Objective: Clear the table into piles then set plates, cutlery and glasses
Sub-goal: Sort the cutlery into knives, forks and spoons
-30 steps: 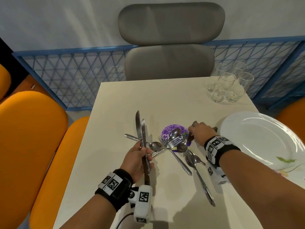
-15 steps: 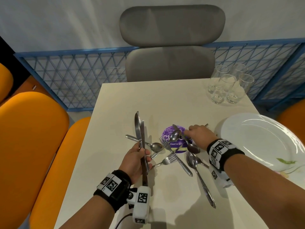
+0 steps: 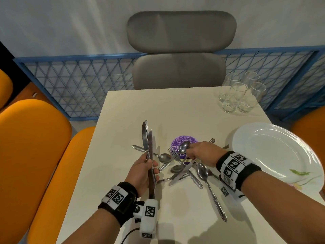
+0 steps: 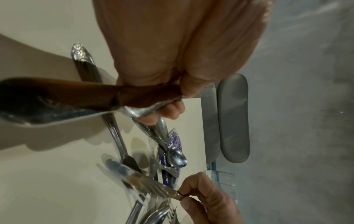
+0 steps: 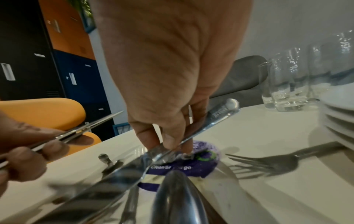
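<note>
My left hand (image 3: 149, 164) grips two table knives (image 3: 146, 138) by their handles, blades pointing away over the table; the same knives (image 4: 57, 97) run across the left wrist view. My right hand (image 3: 190, 154) pinches a third knife (image 3: 181, 174) near its handle, just above the cutlery pile (image 3: 202, 173) of spoons and forks, its blade slanting toward my left hand. In the right wrist view my fingertips (image 5: 169, 141) hold this knife (image 5: 191, 136) over a purple round sticker (image 5: 182, 168).
A stack of white plates (image 3: 274, 152) sits at the right edge of the table (image 3: 140, 106), with a fork (image 5: 268, 165) partly under it. Several glasses (image 3: 239, 92) stand at the far right corner. A grey chair (image 3: 179, 67) faces me; orange chairs (image 3: 35, 138) line the left.
My right hand has lifted a knife out of the pile and swung its blade round toward the left hand. The left hand with its two knives has barely moved.
</note>
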